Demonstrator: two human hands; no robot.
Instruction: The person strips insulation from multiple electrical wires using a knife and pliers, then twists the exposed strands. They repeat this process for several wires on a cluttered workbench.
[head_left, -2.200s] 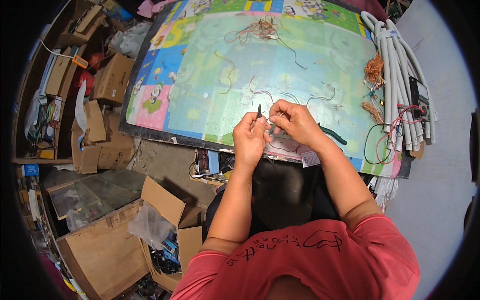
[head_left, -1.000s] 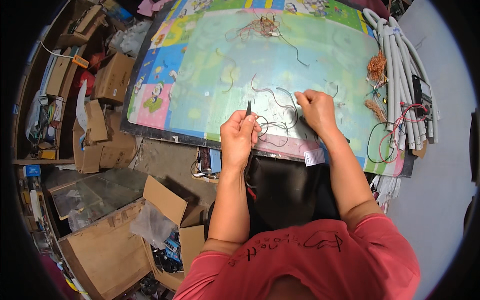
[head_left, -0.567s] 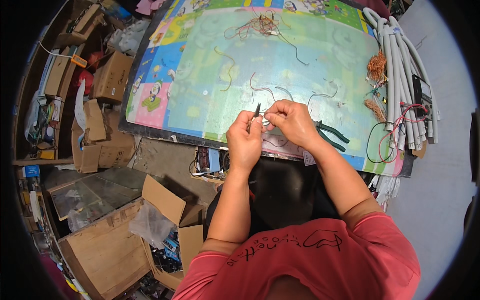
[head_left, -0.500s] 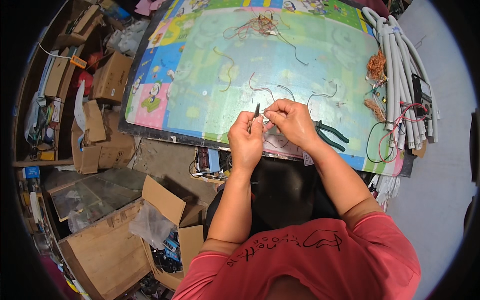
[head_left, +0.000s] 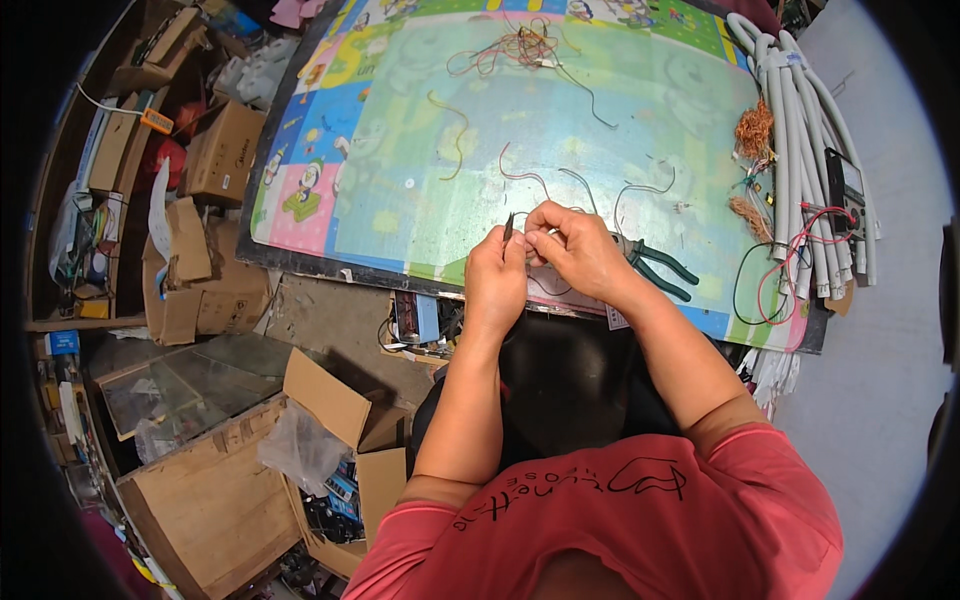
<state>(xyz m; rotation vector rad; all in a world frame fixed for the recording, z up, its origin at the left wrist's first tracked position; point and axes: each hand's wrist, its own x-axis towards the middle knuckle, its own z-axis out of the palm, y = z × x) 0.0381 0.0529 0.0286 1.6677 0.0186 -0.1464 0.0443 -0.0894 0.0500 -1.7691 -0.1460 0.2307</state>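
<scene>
Both my hands meet close together over the near edge of the table. My left hand (head_left: 495,275) is closed around a slim dark pointed tool (head_left: 509,227), its tip sticking up past the thumb; its exact kind is unclear. Thumb and forefinger of my right hand (head_left: 572,248) are pinched together on a thin wire (head_left: 521,213), right beside the left fingertips. The end of the wire is hidden between the fingers. Pliers with dark green handles (head_left: 662,272) lie just right of my right hand. Beyond the hands lie a red wire (head_left: 520,176) and a dark wire (head_left: 580,182).
A tangle of wires (head_left: 525,45) lies at the table's far side, a yellow wire (head_left: 464,130) left of centre. Along the right edge are white tubes (head_left: 792,150) and a multimeter (head_left: 846,190) with red and black leads. Open cardboard boxes (head_left: 325,400) stand at lower left.
My hands have closed in on each other, and the dark tool stands slightly further left and lower. A dark wire beyond the right hand has shifted a little.
</scene>
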